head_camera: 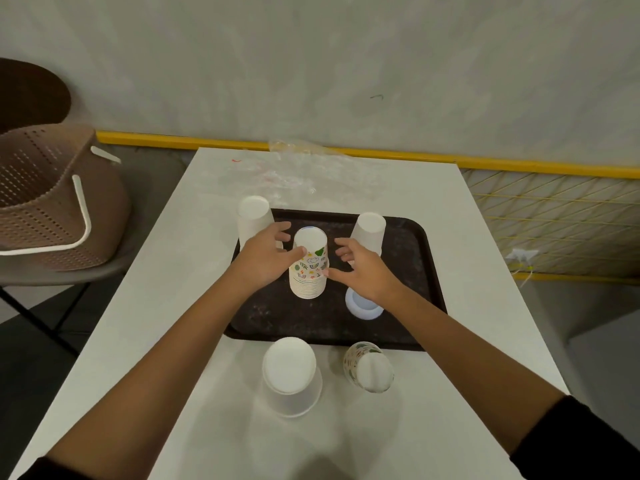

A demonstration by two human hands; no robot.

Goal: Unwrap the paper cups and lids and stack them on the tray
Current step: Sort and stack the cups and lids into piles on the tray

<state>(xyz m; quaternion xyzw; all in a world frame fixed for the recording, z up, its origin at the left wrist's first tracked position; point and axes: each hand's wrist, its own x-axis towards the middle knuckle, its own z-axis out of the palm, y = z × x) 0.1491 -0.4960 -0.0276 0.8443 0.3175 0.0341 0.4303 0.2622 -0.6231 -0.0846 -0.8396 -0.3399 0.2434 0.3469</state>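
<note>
Printed cup stack (308, 271) stands upside down, upright, mid-tray on the dark tray (412, 271). Both hands flank it.

Left hand (263, 261): sits on the stack's left side. Thumb tip touches the upper wall of the top cup. Fingers are spread and loosely bent round the far-left side, just beside the cup with a slim gap showing. Not a closed grip, hand relaxed.

Right hand (363, 271): sits on the stack's right side, lower than the left. Thumb tip touches the stack around mid-height. Fingers are loosely curled, clear of the cup, holding nothing. Also relaxed, not clamped.

So the stack is between the two hands, contact by thumbs only as far as I can see.

Other task items:
- White cup stack (254, 220), upside down, at the tray's back-left corner, just behind the left fingers. Can't tell if it's on the tray or on the table beside it.
- Second white cup stack (369, 233), upside down, back-right on the tray, behind the right hand.
- Lid stack (363, 304), pale, on the tray under the right wrist, partly hidden.
- Front white cup stack (291, 375), upside down on the white table (145, 306), just in front of the tray.
- Tilted printed cups (369, 370), right of that, leaning, base toward camera.

Clear plastic wrap (287, 171) lies on the table's far end. Beige perforated basket (45, 202) sits on a chair to the left.
</note>
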